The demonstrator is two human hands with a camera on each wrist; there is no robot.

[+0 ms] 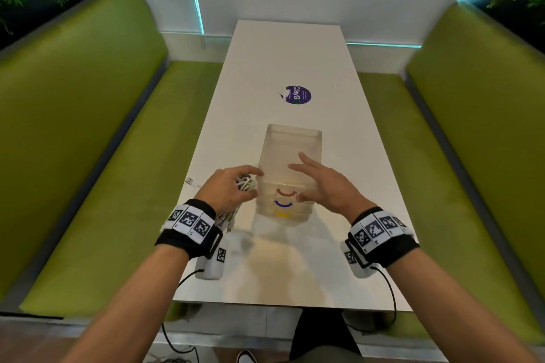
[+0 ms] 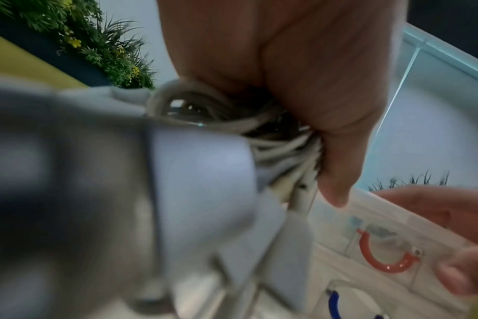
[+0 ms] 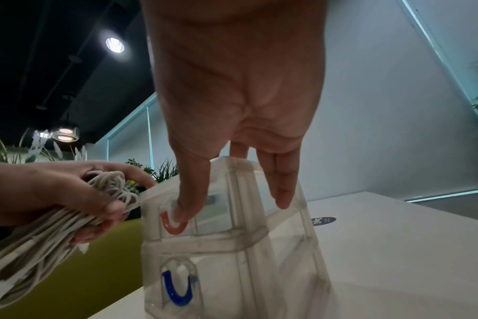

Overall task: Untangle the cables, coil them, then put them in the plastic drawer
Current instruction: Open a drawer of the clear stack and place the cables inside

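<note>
At a white surface (image 1: 295, 47) between two green benches (image 1: 88, 127), our left hand (image 1: 228, 189) curls its fingers round a bundle of white cables (image 3: 55, 226) — coiled loops bunched at the top near the fingertips, the rest trailing down below the palm. The bundle hangs just left of the plastic drawer (image 1: 290, 156), a clear three-tier unit standing upright on the surface near us, with a red handle (image 3: 173, 225) on the top tier, a blue handle (image 3: 176, 289) on the middle one and a yellow handle (image 1: 282, 214) at the bottom. Our right hand (image 1: 327, 186) is spread over the unit's top, fingers straight and reaching down its far side, while the thumb (image 3: 188, 190) comes down its front — its tip touching the red handle. All tiers appear closed. A loose white connector (image 1: 190, 181) lies on the surface left of our left hand, and a round purple sticker (image 1: 298, 95) sits farther along the surface.
</note>
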